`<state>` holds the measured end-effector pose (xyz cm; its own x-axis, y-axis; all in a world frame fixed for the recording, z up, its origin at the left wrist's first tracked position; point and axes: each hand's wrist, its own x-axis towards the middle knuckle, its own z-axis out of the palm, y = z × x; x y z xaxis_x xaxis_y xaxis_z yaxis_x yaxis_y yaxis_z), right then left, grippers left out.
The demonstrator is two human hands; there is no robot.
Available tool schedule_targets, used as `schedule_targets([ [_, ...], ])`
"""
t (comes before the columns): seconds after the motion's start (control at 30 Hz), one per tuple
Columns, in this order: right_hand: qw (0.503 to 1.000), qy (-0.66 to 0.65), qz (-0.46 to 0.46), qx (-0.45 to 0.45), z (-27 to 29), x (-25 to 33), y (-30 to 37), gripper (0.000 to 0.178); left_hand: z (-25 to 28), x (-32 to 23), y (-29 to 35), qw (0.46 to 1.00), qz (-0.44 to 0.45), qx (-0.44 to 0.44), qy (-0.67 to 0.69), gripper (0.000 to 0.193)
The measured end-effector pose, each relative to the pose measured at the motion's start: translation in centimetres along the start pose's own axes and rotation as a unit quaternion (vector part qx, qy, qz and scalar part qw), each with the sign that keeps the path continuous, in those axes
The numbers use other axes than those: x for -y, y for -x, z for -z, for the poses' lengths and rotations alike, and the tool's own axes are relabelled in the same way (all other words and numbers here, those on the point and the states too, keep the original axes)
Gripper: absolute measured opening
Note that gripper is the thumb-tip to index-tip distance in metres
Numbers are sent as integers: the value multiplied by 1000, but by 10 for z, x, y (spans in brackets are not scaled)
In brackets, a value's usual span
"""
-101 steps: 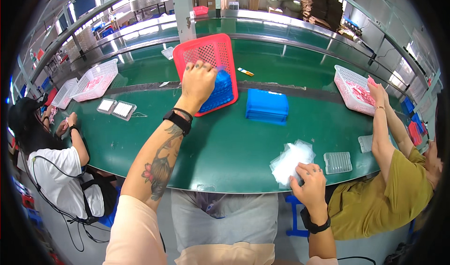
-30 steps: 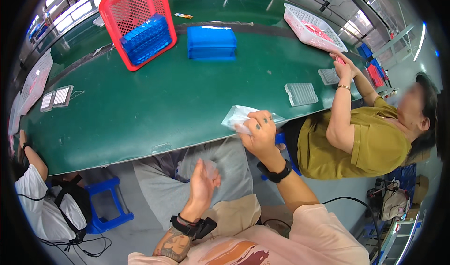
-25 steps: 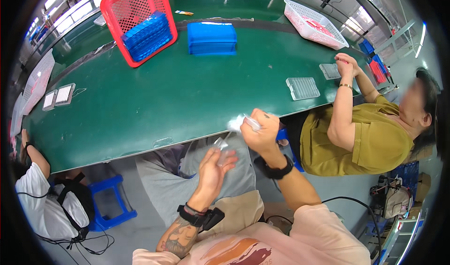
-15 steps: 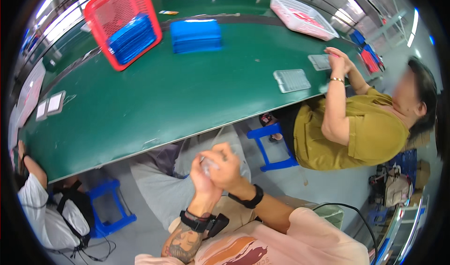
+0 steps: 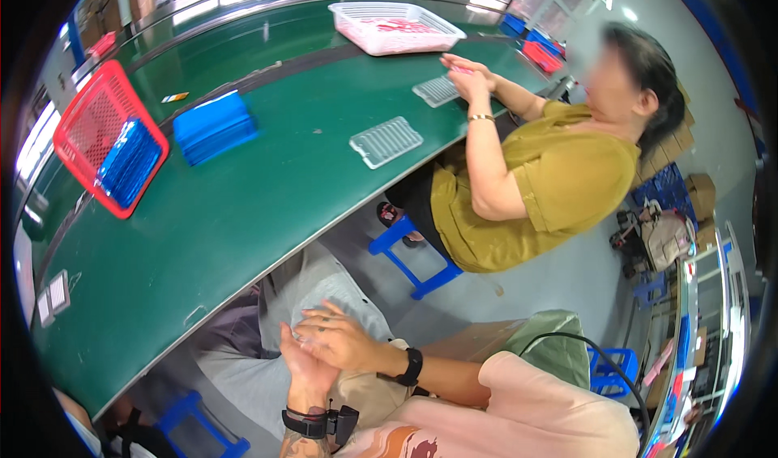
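My left hand [image 5: 306, 369] is turned palm up over my lap, its fingers mostly hidden. Across it lies my right hand [image 5: 347, 340], fingers pressed down into the left palm. A small clear, shiny bit shows between the two palms, too covered to name. Both hands are just off the near edge of the green table [image 5: 267, 207]. The nearest piece on it is a clear ribbed plastic tray [image 5: 386, 142], apart from my hands.
At right a co-worker [image 5: 535, 183] holds something small and pink beside a second clear tray [image 5: 436, 92]. A white basket [image 5: 397, 45] contains pink-red pieces. Farther left are a blue stack of packs [image 5: 215, 130] and a red basket [image 5: 89, 118] with blue packs. A blue stool [image 5: 417, 276] stands below.
My view has swung to the right. My hands, earlier cupped around a small clear thing, now lie flatter together, with the right across the left.
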<state>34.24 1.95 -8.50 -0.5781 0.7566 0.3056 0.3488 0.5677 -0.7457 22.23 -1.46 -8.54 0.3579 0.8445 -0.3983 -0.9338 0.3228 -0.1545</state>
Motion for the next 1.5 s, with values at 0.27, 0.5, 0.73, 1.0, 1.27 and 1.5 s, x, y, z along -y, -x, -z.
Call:
schedule_targets([
  [0.27, 976, 172, -36, -130, 48, -1, 83, 26, -49, 54, -23, 953, 187, -135, -195, 73],
  [0.5, 779, 141, -308, -527, 153, 7, 187, 15, -44, 166, -34, 870, 363, 19, -333, 59],
  [0.73, 487, 391, -576, -527, 220, -46, 449, 44, -54, 109, -14, 843, 208, 110, -484, 47],
  [1.0, 399, 139, -869, -256, 175, -53, 524, 64, -86, 56, 23, 814, 21, 110, -570, 36],
  [1.27, 699, 508, -438, -247, 249, -55, 346, 45, -111, -10, 49, 769, -270, 115, -568, 25],
  [1.5, 963, 148, 29, -225, 146, 48, -26, 36, -104, -143, 102, 546, -591, -111, -583, 17],
])
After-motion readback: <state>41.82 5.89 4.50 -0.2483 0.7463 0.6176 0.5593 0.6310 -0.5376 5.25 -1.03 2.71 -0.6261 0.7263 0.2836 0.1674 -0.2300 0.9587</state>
